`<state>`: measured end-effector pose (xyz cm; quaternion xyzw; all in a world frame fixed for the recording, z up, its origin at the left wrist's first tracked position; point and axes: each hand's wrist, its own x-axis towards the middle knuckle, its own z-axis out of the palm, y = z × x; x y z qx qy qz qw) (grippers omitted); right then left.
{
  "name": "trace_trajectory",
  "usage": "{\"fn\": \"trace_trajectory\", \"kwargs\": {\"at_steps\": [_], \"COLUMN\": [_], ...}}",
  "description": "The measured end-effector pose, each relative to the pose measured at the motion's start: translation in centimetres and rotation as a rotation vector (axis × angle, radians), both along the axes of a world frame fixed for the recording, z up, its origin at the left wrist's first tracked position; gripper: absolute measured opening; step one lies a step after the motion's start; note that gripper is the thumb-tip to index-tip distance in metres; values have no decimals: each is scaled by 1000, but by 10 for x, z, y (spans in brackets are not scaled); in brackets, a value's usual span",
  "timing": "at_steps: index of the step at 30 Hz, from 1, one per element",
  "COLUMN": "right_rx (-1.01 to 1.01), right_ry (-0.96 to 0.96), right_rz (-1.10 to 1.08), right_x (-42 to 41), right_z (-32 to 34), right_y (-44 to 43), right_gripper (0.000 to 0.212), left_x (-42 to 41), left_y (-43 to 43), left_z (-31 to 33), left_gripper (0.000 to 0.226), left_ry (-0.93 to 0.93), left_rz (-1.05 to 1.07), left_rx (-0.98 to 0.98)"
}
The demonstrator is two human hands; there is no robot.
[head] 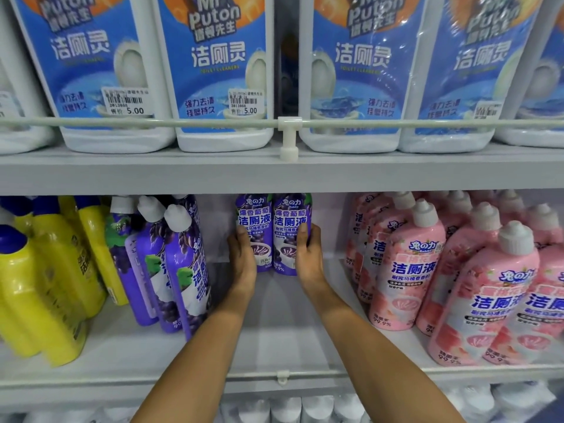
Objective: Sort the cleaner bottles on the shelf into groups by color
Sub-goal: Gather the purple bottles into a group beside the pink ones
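Observation:
Two purple cleaner bottles stand upright side by side at the back of the middle shelf (274,340). My left hand (242,257) grips the left purple bottle (254,221) from its left side. My right hand (308,254) grips the right purple bottle (290,222) from its right side. Several more purple bottles (171,264) stand in a row left of centre. Yellow bottles with blue caps (45,279) fill the far left. Pink bottles with white caps (451,282) crowd the right side.
The upper shelf (213,170) holds large white jugs with blue labels (213,71) behind a thin rail (152,123). A low clear lip (283,377) runs along the middle shelf's front edge. White caps (305,409) show on the shelf below.

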<state>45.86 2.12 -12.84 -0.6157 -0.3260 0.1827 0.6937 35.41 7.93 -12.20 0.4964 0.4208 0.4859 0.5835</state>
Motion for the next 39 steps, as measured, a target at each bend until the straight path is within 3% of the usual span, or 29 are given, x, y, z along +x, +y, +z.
{"fn": "trace_trajectory", "kwargs": {"at_steps": [5, 9, 11, 13, 15, 19, 23, 28, 39], "right_rx": [-8, -30, -42, -56, -64, -97, -132, -194, -260], "right_ry": [-11, -37, -32, -28, -28, -21, -8, -15, 5], "right_rz": [18, 28, 50, 75, 103, 150, 189, 241, 243], "right_x": [6, 14, 17, 20, 23, 23, 22, 24, 23], "right_z": [-1, 1, 2, 2, 2, 3, 9, 10, 19], "right_y": [6, 3, 2, 0, -1, -6, -11, -15, -66], "right_gripper": [53, 43, 38, 36, 36, 43, 44, 51, 54], "left_x": [-3, -6, -7, -5, -3, -4, -1, -10, -34], "left_y": [8, 9, 12, 25, 34, 29, 34, 17, -15], "left_z": [-5, -5, -10, -28, -39, -29, -38, -20, 2], "left_gripper": [47, 43, 63, 100, 112, 95, 96, 44, 43], "left_ry": [9, -44, -46, -34, -33, -54, -71, -60, 72], "left_rz": [-12, -39, -71, -100, -123, -109, -104, -129, -82], "left_rx": [29, 11, -13, -45, -77, -57, -61, -26, 17]}}
